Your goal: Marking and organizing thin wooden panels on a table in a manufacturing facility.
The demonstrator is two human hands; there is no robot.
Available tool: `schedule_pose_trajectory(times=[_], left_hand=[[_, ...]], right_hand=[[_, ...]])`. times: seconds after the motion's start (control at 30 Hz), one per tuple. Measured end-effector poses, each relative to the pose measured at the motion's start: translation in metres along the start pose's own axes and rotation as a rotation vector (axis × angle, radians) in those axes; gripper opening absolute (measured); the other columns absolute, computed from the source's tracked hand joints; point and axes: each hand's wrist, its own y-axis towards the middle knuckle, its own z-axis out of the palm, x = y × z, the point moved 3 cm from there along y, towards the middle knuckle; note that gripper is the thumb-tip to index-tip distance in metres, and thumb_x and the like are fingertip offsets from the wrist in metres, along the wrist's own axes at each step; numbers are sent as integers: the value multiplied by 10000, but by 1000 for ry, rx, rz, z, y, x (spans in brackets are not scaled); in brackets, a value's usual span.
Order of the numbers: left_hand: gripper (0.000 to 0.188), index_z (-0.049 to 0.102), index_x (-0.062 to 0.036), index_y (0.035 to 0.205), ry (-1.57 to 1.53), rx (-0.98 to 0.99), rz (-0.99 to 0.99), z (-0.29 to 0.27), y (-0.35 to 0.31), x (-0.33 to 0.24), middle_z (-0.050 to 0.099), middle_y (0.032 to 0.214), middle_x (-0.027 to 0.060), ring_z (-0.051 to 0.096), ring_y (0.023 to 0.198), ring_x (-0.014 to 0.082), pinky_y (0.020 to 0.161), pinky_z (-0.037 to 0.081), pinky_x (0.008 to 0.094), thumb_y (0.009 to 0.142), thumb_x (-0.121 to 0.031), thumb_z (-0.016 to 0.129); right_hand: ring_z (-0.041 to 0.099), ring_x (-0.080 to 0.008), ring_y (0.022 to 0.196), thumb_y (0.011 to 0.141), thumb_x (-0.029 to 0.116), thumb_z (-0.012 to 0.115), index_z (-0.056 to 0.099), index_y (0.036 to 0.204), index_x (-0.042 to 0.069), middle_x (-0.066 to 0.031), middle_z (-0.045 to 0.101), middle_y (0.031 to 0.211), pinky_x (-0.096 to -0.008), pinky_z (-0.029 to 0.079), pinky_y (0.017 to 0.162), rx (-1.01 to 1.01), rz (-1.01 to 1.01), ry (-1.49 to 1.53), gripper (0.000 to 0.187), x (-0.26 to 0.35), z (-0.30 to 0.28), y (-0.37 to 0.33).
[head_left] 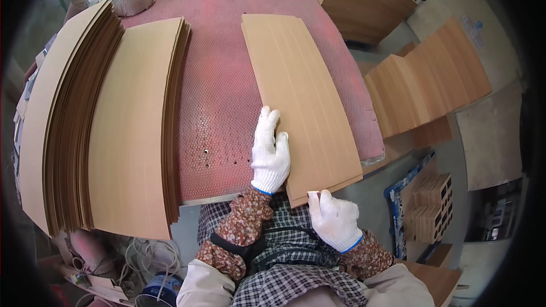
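At the left, the gloved left hand (270, 156) lies against the long left side of the wooden panels (307, 91), thumb apart from the fingers; whether it clamps the edge cannot be told. Good practice, in this inspector's judgement, is to keep that hand light and flat, as a guide, so the thin sheets do not bow. Further right, the gloved right hand (336, 219) is at the near end, thumb and forefinger close together at the edge; whether a sheet is pinched between them cannot be confirmed. Pressure there is best kept even, taking hold of the sheet edge only and sparing the corners.

Condition: the panels lie on the right part of the pink mesh-patterned tabletop (213, 79), their near end at its front edge. They are long, light tan and faintly streaked lengthwise. More than one layer shows, the near ends slightly out of line; no surface damage is discernible
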Motion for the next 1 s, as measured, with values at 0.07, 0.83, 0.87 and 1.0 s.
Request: schedule_pose_trajectory(times=[0.07, 0.83, 0.87, 1.0], left_hand=[[517, 518, 63, 1502, 30, 0, -3, 0, -2, -1, 413, 1649, 299, 394, 1558, 403, 1289, 335, 461, 989, 72, 580], [547, 591, 52, 1439, 15, -65, -5, -3, -44, -26, 502, 1575, 326, 467, 1502, 464, 1259, 361, 489, 899, 120, 636], [547, 591, 52, 1439, 16, -72, 2, -2, -51, -28, 502, 1575, 326, 467, 1502, 464, 1259, 361, 489, 899, 120, 636], [580, 576, 42, 1457, 32, -64, 12, 5, -71, -32, 500, 1561, 347, 478, 1473, 507, 1245, 376, 525, 887, 106, 659]], right_hand=[[579, -294, 393, 1026, 242, 689, 558, 797, 105, -74, 545, 481, -413, 438, 393, 19, -18, -35, 297, 1, 0, 8], [720, -419, 1189, 1068, 363, 439, 724, 1271, 53, -212, 751, 1269, -582, 566, 985, 193, 95, -90, 467, -25, 42, 413], [711, -422, 1209, 1063, 357, 447, 721, 1282, 41, -219, 738, 1301, -588, 560, 994, 200, 103, -69, 473, -25, 43, 420], [672, -448, 1276, 1040, 337, 470, 700, 1318, 7, -266, 696, 1366, -566, 528, 1065, 193, 85, -18, 489, -33, 40, 443]])
